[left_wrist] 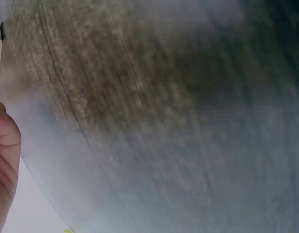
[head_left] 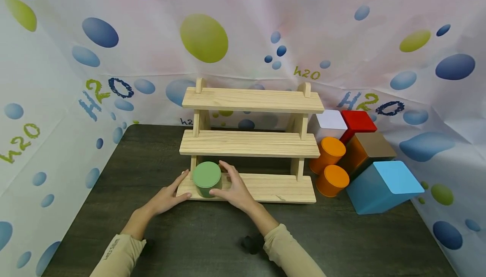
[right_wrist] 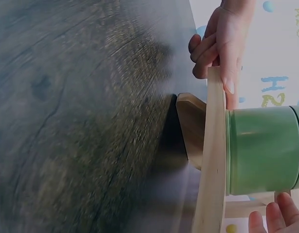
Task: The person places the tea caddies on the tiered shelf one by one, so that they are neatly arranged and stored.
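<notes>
A green round canister (head_left: 206, 177) stands upright at the left end of the bottom board of a three-tier wooden shelf (head_left: 273, 188). My right hand (head_left: 238, 190) is curved around the canister's right side, thumb at the front and fingers toward the back. In the right wrist view, its fingertips (right_wrist: 280, 213) show right at the canister's side. My left hand (head_left: 165, 199) holds the left end of that same board. Seen from the right wrist, the left thumb lies on top of the board and the other fingers curl below it.
Right of the shelf stand two orange cylinders (head_left: 332, 180), a light blue box (head_left: 383, 188), a brown box (head_left: 370, 150), a red box (head_left: 358, 125) and a white box (head_left: 328, 125). A patterned curtain (head_left: 243, 36) backs the dark table (head_left: 190, 243). A small black object (head_left: 250, 245) lies near my right forearm.
</notes>
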